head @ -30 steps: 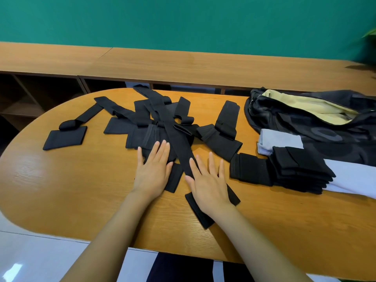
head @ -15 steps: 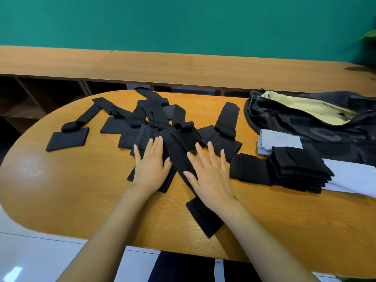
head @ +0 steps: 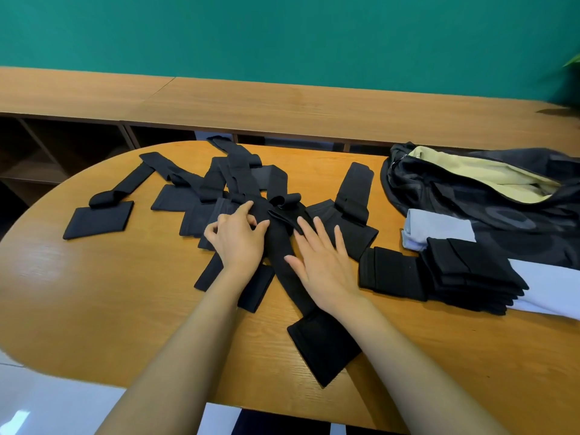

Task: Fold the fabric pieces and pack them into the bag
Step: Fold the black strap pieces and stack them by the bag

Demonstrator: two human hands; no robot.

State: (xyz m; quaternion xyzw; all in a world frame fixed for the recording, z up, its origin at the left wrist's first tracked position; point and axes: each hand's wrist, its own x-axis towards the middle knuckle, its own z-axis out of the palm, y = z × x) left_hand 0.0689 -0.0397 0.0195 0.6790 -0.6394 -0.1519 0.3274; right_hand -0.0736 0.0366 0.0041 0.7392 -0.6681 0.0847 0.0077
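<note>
Now my left hand (head: 237, 240) pinches the strap (head: 323, 346) on the tabletop (head: 125, 309) with curled fingers, while my right hand (head: 324, 262) presses it, fingers spread flat.

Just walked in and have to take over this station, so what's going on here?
A person is working on a loose heap of black fabric pieces on the wooden table. The left hand pinches the long black piece with curled fingers, while the right hand lies flat on it with straight fingers. A folded stack sits to the right on a pale cloth, beside the open bag. Most pieces are not yet folded.
</note>
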